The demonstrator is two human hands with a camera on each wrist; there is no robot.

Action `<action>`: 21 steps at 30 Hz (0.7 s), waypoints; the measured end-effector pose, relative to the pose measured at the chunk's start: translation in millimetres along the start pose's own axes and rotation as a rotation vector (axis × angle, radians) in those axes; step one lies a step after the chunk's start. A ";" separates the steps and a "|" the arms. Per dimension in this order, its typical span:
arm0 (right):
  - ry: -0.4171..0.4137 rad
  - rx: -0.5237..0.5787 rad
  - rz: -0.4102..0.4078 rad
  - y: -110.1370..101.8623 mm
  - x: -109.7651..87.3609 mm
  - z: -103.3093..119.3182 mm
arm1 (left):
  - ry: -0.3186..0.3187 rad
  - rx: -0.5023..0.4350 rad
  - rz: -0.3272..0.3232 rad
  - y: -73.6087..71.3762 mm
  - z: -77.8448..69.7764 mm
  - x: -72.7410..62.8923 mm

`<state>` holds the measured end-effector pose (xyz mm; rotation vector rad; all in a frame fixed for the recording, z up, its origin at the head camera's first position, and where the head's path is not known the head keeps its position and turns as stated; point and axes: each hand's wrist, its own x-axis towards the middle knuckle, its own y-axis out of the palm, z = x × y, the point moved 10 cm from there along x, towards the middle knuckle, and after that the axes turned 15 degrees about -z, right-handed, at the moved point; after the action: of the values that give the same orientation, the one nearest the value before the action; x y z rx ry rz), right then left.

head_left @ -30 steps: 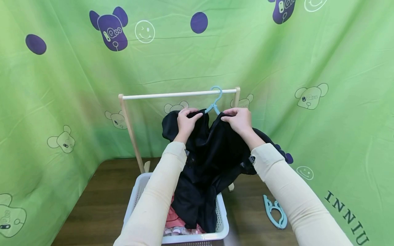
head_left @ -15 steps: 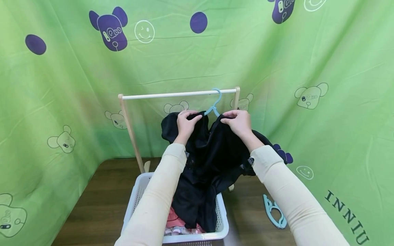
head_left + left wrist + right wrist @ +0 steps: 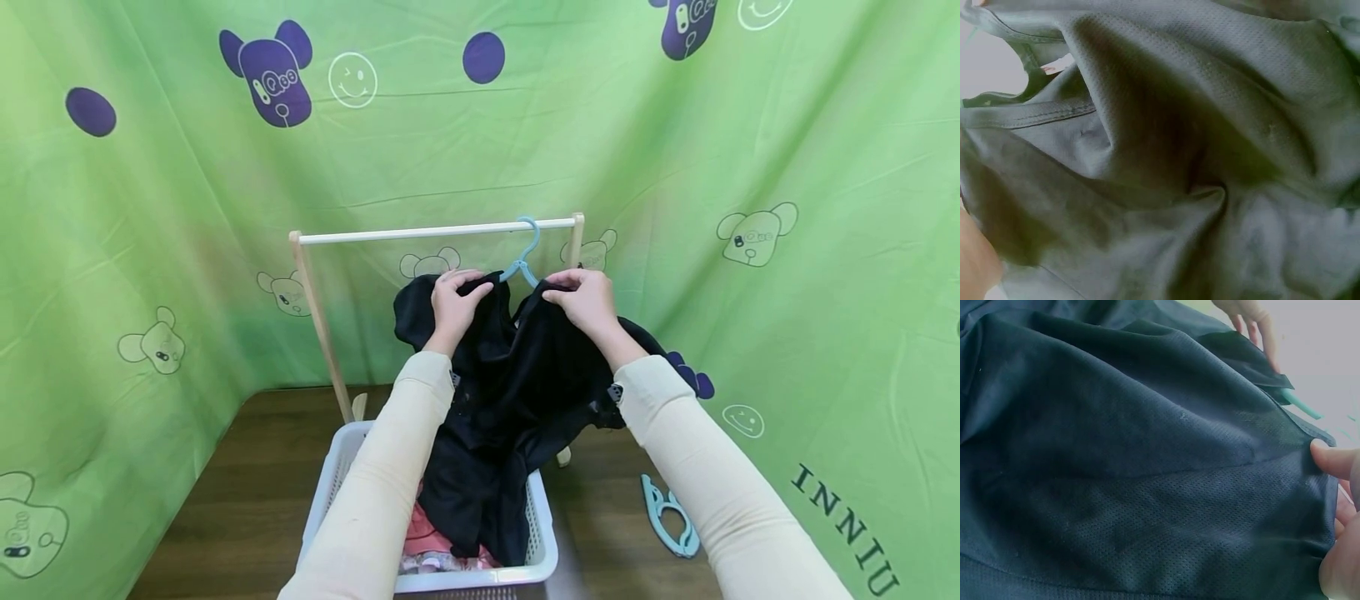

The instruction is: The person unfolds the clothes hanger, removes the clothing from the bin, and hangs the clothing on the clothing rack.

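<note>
The left hand [image 3: 453, 304] and right hand [image 3: 588, 302] each pinch the black shirt [image 3: 510, 392] between thumb and fingers, one on either side of its neckline. A light-blue hanger [image 3: 533, 242] rises between them — its hook at the right end of the far white rail [image 3: 420, 232]. The shirt's lower part hangs into the near white basket [image 3: 546, 533], over pink cloth [image 3: 425, 535]; another blue hanger [image 3: 682, 547] lies right on the table [image 3: 247, 475].
</note>
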<state>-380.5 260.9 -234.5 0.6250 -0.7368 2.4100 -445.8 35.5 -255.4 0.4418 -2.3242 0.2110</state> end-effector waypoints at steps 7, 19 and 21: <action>-0.057 -0.017 -0.008 -2.7 0.1 2.2 | 0.021 -0.013 -0.011 -3.2 -4.9 -3.1; -0.112 0.105 -0.117 -21.0 -10.3 4.2 | 0.043 -0.120 -0.024 -17.7 -13.1 -24.5; -0.125 0.118 -0.142 -25.1 -14.3 5.1 | 0.036 -0.132 -0.017 -20.6 -12.5 -31.1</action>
<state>-353.2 270.5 -229.6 0.8525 -0.5820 2.3117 -409.3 27.7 -268.1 0.3890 -2.2819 0.0564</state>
